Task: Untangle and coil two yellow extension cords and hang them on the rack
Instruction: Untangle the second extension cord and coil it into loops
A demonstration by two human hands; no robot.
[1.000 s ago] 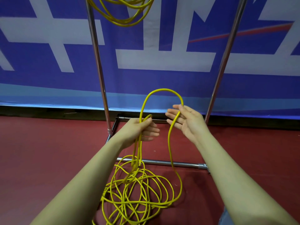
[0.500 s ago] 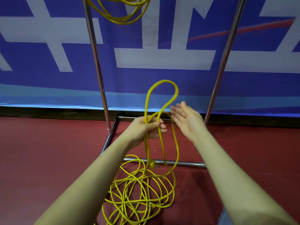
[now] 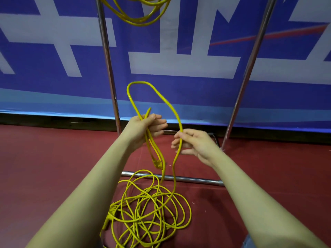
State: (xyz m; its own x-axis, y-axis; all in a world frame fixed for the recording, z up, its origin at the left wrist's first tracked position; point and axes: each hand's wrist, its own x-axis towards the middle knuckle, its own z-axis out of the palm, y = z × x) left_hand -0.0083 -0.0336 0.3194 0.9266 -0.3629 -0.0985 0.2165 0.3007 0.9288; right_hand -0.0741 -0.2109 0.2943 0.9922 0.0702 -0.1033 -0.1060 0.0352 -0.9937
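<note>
A yellow extension cord [image 3: 152, 208] lies in a loose tangle on the red floor below my arms. My left hand [image 3: 145, 127] grips a few gathered strands of it, with a plug end [image 3: 157, 164] dangling beneath. From that hand a tall loop [image 3: 143, 84] arcs up and over to my right hand [image 3: 193, 143], which pinches the strand where it drops to the pile. A second yellow cord [image 3: 139, 13] hangs coiled from the top of the metal rack [image 3: 107, 68], cut off by the frame's upper edge.
The rack's two chrome uprights stand left and right [image 3: 250, 68] of my hands, joined by a low crossbar [image 3: 193, 179] on the floor in front of the pile. A blue and white banner [image 3: 179, 59] covers the wall behind.
My left hand has taken in another loop. My right hand moved down and right along the cord and closed on the strand, drawing out a new, wider loop.
</note>
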